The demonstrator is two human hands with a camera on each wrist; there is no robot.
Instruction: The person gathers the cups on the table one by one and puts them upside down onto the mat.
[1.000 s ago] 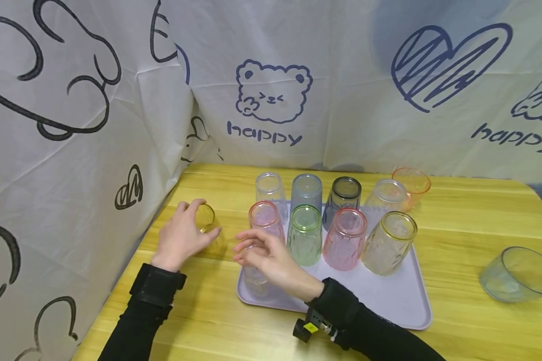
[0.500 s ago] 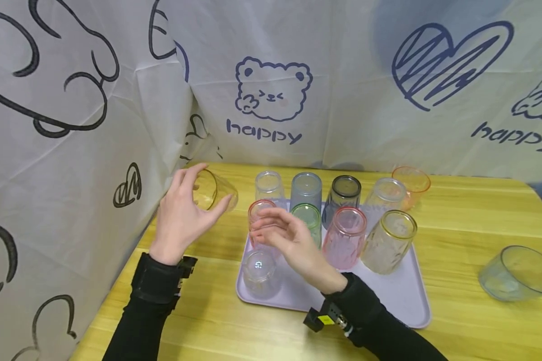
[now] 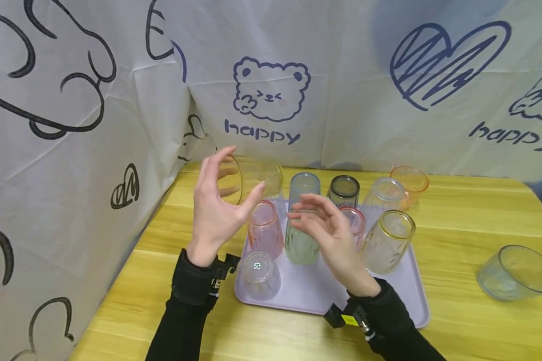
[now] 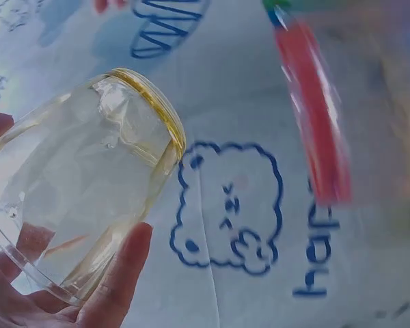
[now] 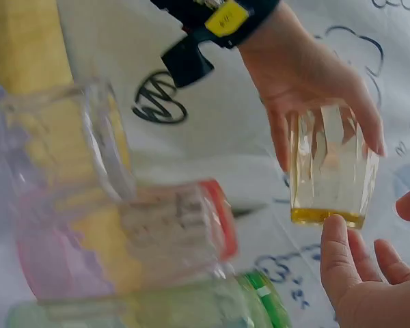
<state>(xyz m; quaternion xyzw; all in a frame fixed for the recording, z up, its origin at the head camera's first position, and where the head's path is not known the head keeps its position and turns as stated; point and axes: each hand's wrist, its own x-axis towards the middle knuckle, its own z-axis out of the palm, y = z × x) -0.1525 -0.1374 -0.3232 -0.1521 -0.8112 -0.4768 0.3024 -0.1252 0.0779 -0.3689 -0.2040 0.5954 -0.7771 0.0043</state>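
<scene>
In the head view my left hand (image 3: pixel 219 210) grips a clear, yellow-tinted drinking glass (image 3: pixel 264 178) around its wide mouth end. The glass is tipped on its side in the air, base pointing right, over the tray's back left corner. Fingers and thumb wrap its sides in the left wrist view, where the yellow base (image 4: pixel 154 109) shows. My right hand (image 3: pixel 329 238) hovers over the middle of the tray with loosely bent fingers and nothing in them. From the right wrist view, its fingertips (image 5: pixel 335 229) overlap the glass's yellow base.
A lilac tray (image 3: pixel 307 286) carries several upturned glasses, among them a pink one (image 3: pixel 264 230), a green one (image 3: pixel 301 245) and a clear one (image 3: pixel 260 281). An orange-rimmed glass (image 3: pixel 411 183) stands behind its right corner. A blue-grey glass (image 3: pixel 515 276) is at far right.
My left hand has lifted the yellow-tinted glass off the table's left side and carried it right and back, tipping it sideways. My right hand has shifted right across the tray.
</scene>
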